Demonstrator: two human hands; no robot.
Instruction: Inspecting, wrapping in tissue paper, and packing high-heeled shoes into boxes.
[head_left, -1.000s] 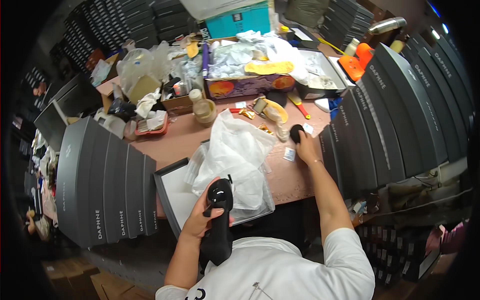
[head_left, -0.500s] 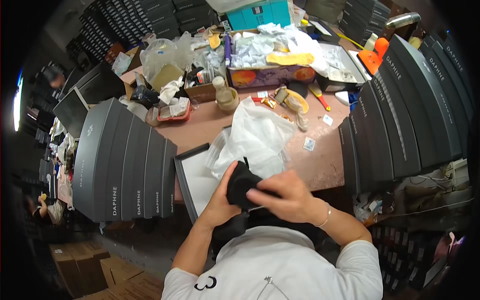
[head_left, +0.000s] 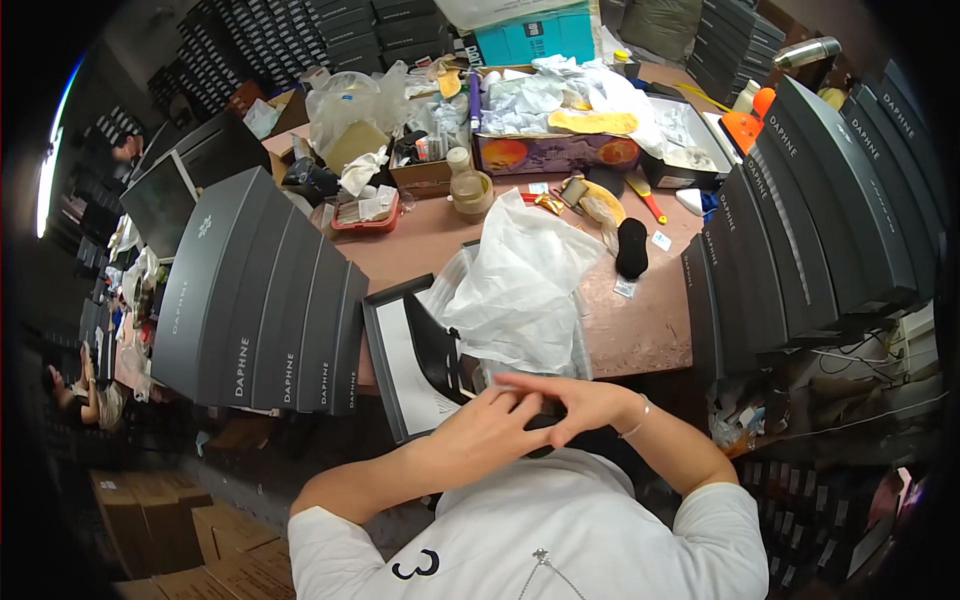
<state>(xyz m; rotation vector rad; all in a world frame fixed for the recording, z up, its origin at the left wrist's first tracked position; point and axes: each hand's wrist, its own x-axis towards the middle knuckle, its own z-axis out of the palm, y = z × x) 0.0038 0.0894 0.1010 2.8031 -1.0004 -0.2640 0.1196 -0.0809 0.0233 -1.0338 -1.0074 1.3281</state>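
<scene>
A black shoe (head_left: 432,345) with thin straps slants over the open grey shoebox (head_left: 375,350), its pointed front toward the far left. Its rear end runs under my hands and is hidden. My left hand (head_left: 490,428) is closed on the rear of the shoe, fingers bent. From the other side my right hand (head_left: 585,405) meets it, index finger stretched across and thumb below; a dark part shows between them. Exactly what the fingertips pinch is hidden. White tissue paper (head_left: 530,280) lies crumpled beyond my hands. A black oval pad (head_left: 631,249) rests on the table to the right.
Rows of grey shoeboxes stand at the left (head_left: 235,300) and right (head_left: 790,230). Farther back are a carton of crumpled paper (head_left: 555,155), a bottle (head_left: 468,188), a red tray (head_left: 365,218) and a red-yellow brush (head_left: 647,197). Brown cartons (head_left: 160,520) sit on the floor at lower left.
The black pad now lies on the table at the right. The shoe has tipped over the box, and both hands have come together at its rear. The view has shifted slightly.
</scene>
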